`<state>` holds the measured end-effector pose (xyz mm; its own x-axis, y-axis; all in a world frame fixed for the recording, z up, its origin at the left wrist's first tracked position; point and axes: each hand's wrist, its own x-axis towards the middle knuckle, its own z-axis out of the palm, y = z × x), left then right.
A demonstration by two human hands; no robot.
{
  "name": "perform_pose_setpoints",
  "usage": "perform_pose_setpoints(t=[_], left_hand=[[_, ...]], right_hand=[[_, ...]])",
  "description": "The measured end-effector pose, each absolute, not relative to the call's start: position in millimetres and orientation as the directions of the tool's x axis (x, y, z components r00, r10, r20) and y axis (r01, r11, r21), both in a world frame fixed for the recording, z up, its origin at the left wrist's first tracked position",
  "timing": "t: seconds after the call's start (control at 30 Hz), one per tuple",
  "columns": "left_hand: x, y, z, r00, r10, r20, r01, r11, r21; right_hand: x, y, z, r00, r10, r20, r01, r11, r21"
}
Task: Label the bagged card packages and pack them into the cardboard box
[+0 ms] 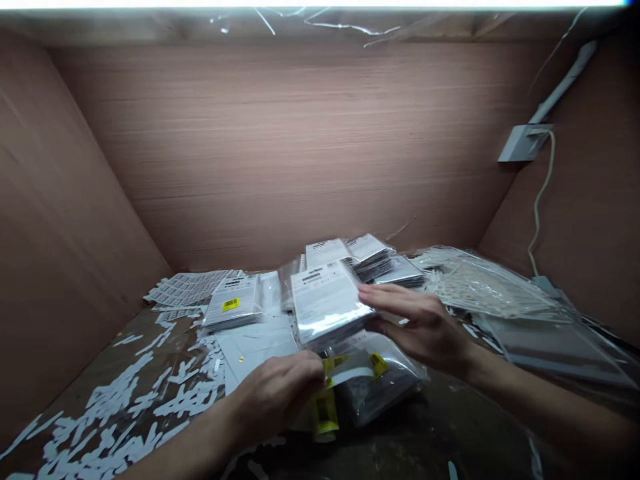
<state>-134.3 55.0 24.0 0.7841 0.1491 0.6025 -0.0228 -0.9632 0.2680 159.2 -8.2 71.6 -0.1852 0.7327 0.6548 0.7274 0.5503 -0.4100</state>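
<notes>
My left hand [285, 383] is closed, fingers curled, at the end of a backing strip with yellow barcode labels [379, 364]. More of the yellow label roll [325, 410] hangs just below that hand. With fingers on top and thumb lower down, my right hand [425, 327] grips the right edge of a stack of clear-wrapped packets [327, 300] with white printed faces. Under the strip lies another clear-bagged packet [385, 393], partly covered. To the left, a packet stack [233, 303] bears one yellow barcode label.
More wrapped packets [370, 247] are piled behind. Sheets of printed labels [193, 288] lie at the back left, with white paper scraps [175, 400] strewn in front. Clear plastic bags [495, 283] cover the right side. A socket box [525, 143] with a cable is on the right wall.
</notes>
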Motion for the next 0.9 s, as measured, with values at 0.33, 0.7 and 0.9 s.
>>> perform_pose_setpoints(t=[0.33, 0.7, 0.9], left_hand=[[-122, 42, 22, 0.834, 0.122, 0.538, -0.033, -0.962, 0.269], [-113, 57, 72, 0.855, 0.243, 0.458, -0.108, -0.780, 0.616], [-61, 120, 116, 0.968, 0.122, 0.220, -0.013, -0.848, 0.530]], right_hand=[[193, -54, 36, -0.325, 0.782, 0.532, 0.803, 0.525, -0.281], [139, -67, 6, -0.577, 0.594, 0.560, 0.666, 0.740, -0.099], [139, -68, 5, -0.532, 0.590, 0.607, 0.655, 0.741, -0.147]])
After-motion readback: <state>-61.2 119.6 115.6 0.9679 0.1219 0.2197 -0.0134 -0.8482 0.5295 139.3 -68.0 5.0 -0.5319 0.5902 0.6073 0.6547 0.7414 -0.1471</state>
